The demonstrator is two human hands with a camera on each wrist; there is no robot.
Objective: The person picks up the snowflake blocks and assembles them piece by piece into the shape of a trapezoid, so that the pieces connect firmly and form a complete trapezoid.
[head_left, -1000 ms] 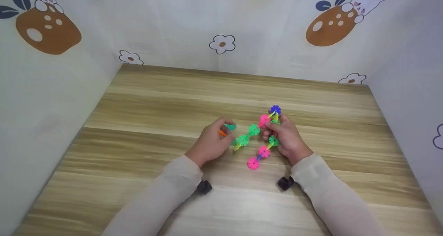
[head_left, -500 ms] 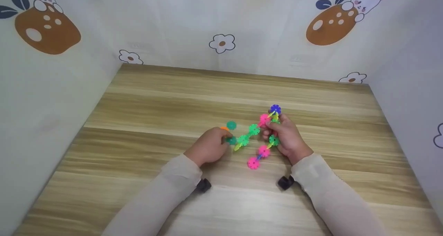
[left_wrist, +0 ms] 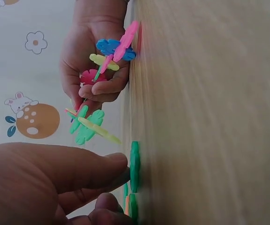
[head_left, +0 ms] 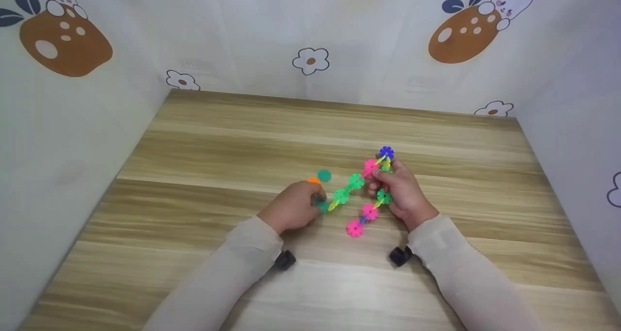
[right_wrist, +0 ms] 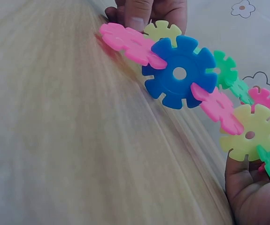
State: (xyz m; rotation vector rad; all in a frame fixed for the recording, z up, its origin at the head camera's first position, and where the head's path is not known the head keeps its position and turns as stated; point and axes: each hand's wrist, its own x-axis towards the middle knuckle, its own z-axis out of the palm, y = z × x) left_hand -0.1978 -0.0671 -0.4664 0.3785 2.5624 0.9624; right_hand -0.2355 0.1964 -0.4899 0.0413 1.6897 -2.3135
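My right hand grips a chain of notched plastic interlocking discs in pink, green, yellow and blue. One end reaches toward my left hand; the other, with a pink disc, hangs toward me. A blue disc and a yellow disc show large in the right wrist view. My left hand has thumb and finger together at a loose green disc, low at the tabletop. Its other fingers are curled, and the hand partly hides this disc in the head view.
Beyond my left fingers lie a loose teal disc and an orange disc, partly covered by the hand. The wood-grain table is bounded by patterned walls at the back and sides.
My left hand has lowered and let go of the teal and orange discs on the table. Its fingers have since drawn a green disc slightly toward me. The right hand keeps the chain still.
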